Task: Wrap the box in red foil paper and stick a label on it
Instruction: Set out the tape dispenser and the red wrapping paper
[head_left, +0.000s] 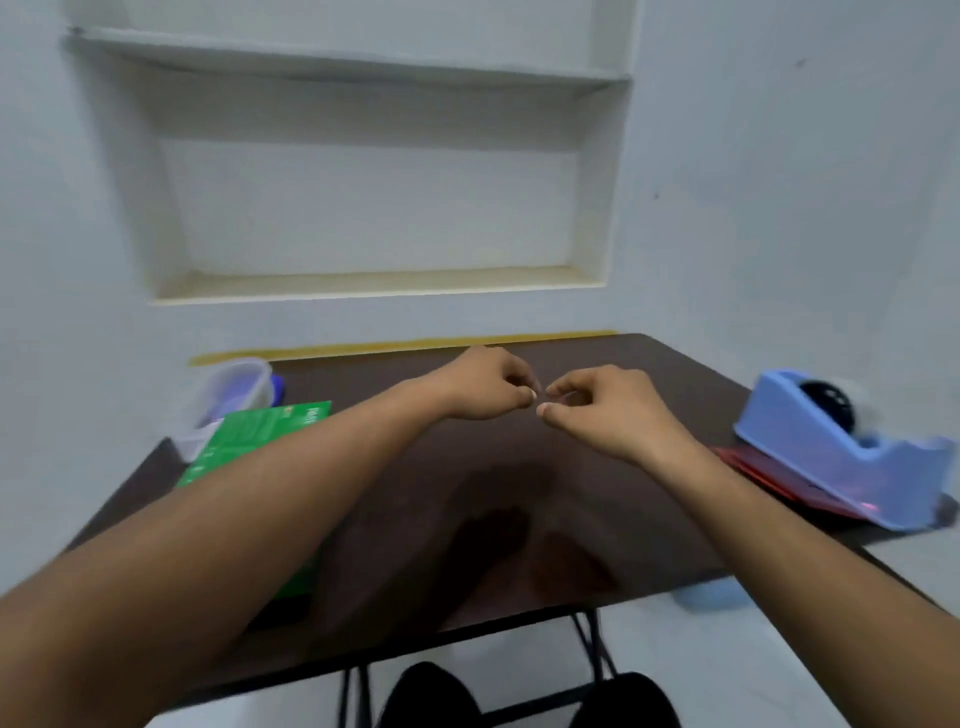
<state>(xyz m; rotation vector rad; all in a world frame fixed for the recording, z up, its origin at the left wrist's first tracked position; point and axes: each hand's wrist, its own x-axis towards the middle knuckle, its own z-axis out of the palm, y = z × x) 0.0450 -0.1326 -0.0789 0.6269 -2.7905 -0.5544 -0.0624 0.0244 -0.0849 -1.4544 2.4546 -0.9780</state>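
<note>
The green box (249, 457) lay flat on the dark brown table (519, 467) at about nine o'clock, partly hidden under the person's left forearm. The red foil paper (763, 478) lay at about three o'clock on the table, near its right edge, with the blue tape dispenser (836, 452) standing on top of it; only a strip of red showed beside and under the dispenser's base.

Both hands hovered above the middle of the table, toward twelve o'clock, almost meeting. The left hand (483, 384) had its fingers curled with thumb and forefinger pressed together at the tips. The right hand (602, 410) was curled the same way, thumb and fingertips closed toward each other. Something pale and very small seemed to sit between the two pinches, but the blur made it impossible to say what it was, or whether either hand truly held it.

A clear plastic container (228, 400) with a lid stood at about ten o'clock, just behind the box at the table's far left corner. Beyond the table, at twelve o'clock, a recessed wall shelf (379, 208) was set into the white wall.
</note>
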